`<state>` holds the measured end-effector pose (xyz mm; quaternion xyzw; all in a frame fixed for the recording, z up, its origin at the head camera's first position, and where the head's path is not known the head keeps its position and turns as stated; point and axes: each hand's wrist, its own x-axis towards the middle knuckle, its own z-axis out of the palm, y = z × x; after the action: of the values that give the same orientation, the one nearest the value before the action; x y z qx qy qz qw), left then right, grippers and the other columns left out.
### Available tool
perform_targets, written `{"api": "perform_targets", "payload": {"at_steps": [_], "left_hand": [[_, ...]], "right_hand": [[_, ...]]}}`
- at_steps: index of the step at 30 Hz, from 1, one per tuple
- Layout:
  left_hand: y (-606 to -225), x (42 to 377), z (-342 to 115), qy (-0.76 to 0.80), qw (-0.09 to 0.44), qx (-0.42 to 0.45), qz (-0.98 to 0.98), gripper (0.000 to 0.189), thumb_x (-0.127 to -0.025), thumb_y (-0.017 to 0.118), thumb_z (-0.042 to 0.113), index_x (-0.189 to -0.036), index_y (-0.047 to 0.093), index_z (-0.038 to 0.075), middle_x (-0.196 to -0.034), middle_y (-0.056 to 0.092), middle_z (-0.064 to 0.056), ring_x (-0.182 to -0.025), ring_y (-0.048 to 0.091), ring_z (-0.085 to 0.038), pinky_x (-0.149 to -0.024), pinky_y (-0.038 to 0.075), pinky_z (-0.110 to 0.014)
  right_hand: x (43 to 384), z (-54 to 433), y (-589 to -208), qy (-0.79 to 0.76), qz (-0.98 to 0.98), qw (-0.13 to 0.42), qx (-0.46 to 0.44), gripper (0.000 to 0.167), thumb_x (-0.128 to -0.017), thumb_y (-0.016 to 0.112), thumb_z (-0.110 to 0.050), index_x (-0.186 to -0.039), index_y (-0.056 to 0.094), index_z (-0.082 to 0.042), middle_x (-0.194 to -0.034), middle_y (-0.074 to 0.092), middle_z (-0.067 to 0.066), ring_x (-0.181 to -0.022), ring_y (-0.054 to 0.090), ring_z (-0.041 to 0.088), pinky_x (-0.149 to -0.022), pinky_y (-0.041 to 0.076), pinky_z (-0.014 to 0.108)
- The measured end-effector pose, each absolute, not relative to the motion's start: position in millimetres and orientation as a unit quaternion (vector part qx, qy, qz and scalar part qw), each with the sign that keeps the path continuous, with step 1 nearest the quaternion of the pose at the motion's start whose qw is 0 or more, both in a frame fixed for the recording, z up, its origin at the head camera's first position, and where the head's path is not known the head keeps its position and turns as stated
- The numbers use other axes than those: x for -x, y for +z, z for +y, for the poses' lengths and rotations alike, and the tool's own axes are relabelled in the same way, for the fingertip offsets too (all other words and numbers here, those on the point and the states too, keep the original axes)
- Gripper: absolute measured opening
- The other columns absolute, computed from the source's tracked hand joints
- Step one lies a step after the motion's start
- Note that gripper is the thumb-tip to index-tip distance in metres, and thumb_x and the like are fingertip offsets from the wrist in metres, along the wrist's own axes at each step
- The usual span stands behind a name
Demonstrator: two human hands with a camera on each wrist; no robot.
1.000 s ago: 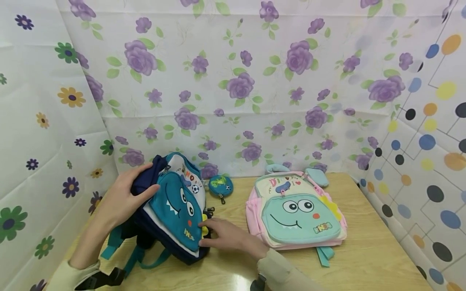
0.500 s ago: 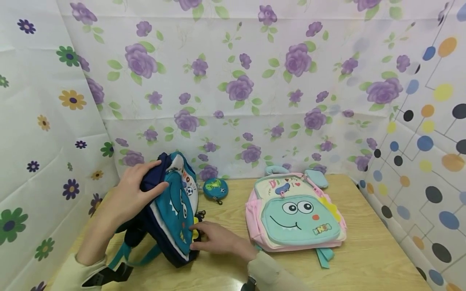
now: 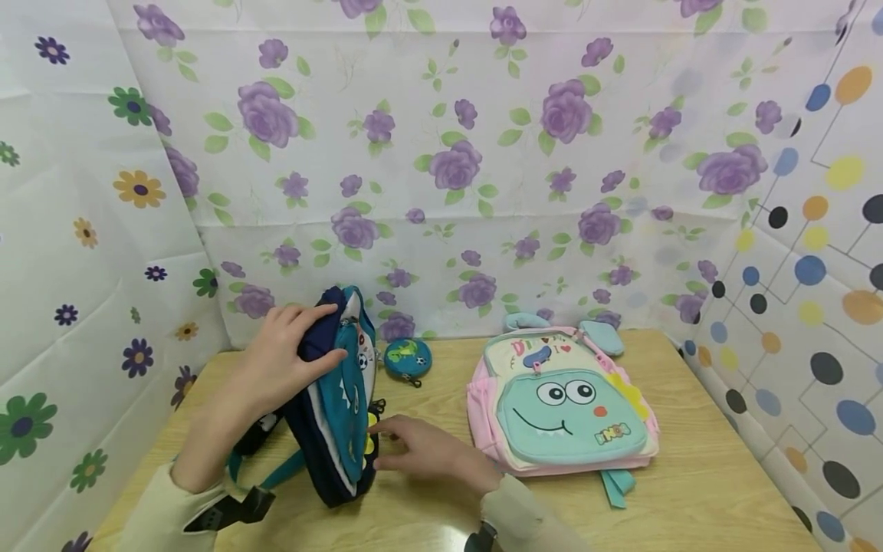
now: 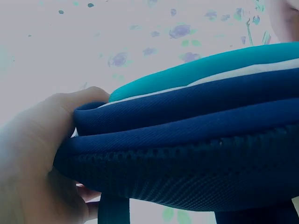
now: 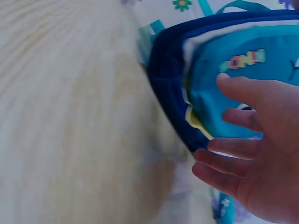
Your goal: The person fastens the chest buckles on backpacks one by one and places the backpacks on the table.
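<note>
A navy and teal backpack [image 3: 350, 418] with a dinosaur face on its front pocket stands tilted on its edge at the left of the table, its front turned to the right. My left hand [image 3: 279, 364] grips its navy side panel; in the left wrist view the thumb lies on one face of the backpack [image 4: 187, 119] and the fingers curl behind it. Beside the lower front, near the yellow spikes [image 3: 371, 433], is my right hand [image 3: 431, 454]. The right wrist view shows that hand [image 5: 268, 149] with its fingers extended and spread in front of the teal pocket [image 5: 210, 56].
A round teal pouch [image 3: 408, 359] with a dinosaur picture lies behind the backpack. To the right a pink and mint backpack [image 3: 572, 414] lies face up, a small mint pouch [image 3: 602, 337] at its top corner. Patterned cloth walls [image 3: 483, 192] enclose the wooden table [image 3: 717, 475].
My left hand has tipped the navy backpack up, turning its front further right, so its face shows less. My right hand's fingers have drawn off the pocket edge. The round pouch has shifted slightly left.
</note>
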<state>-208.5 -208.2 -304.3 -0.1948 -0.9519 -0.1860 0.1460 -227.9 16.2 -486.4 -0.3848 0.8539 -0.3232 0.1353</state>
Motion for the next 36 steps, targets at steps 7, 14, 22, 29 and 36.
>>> {"api": "perform_targets", "payload": {"at_steps": [7, 14, 22, 29, 36], "left_hand": [[-306, 211, -194, -0.19, 0.148, 0.195, -0.951, 0.067, -0.092, 0.069, 0.044, -0.147, 0.047, 0.013, -0.133, 0.054, -0.019, -0.124, 0.042, -0.041, -0.098, 0.04, -0.062], [-311, 211, -184, -0.209, 0.149, 0.179, -0.95, 0.068, -0.092, 0.067, 0.048, -0.149, 0.046, 0.017, -0.138, 0.05, -0.022, -0.126, 0.04, -0.042, -0.097, 0.04, -0.063], [-314, 211, -176, -0.235, 0.157, 0.183, -0.942, 0.064, -0.094, 0.065, 0.046, -0.148, 0.047, 0.016, -0.139, 0.05, -0.019, -0.132, 0.037, -0.042, -0.102, 0.038, -0.064], [-320, 211, -168, -0.249, 0.169, 0.185, -0.935, 0.061, -0.094, 0.066, 0.044, -0.145, 0.049, 0.016, -0.137, 0.052, -0.018, -0.126, 0.04, -0.039, -0.1, 0.04, -0.062], [-324, 209, -162, -0.266, 0.184, 0.184, -0.928, 0.058, -0.093, 0.067, 0.042, -0.143, 0.051, 0.016, -0.141, 0.049, -0.017, -0.125, 0.041, -0.039, -0.098, 0.042, -0.061]], "right_hand": [[227, 44, -471, -0.347, 0.857, 0.106, 0.364, 0.047, -0.1, 0.059, -0.038, -0.141, 0.054, -0.017, -0.139, 0.057, 0.0, -0.118, 0.061, 0.022, -0.095, 0.051, 0.029], [226, 65, -455, -0.373, 0.854, 0.079, 0.354, 0.045, -0.1, 0.059, -0.035, -0.141, 0.053, -0.018, -0.14, 0.057, 0.0, -0.119, 0.06, 0.021, -0.098, 0.052, 0.04], [223, 81, -430, -0.428, 0.836, 0.063, 0.338, 0.043, -0.101, 0.056, -0.038, -0.141, 0.053, -0.022, -0.138, 0.058, -0.002, -0.121, 0.058, 0.02, -0.098, 0.049, 0.039], [220, 92, -415, -0.442, 0.83, 0.027, 0.34, 0.039, -0.101, 0.057, -0.036, -0.138, 0.055, -0.025, -0.136, 0.059, -0.001, -0.12, 0.06, 0.022, -0.095, 0.051, 0.04], [224, 97, -406, -0.449, 0.822, -0.026, 0.349, 0.036, -0.1, 0.06, -0.035, -0.134, 0.059, -0.024, -0.128, 0.063, -0.006, -0.111, 0.065, 0.015, -0.089, 0.054, 0.034]]}}
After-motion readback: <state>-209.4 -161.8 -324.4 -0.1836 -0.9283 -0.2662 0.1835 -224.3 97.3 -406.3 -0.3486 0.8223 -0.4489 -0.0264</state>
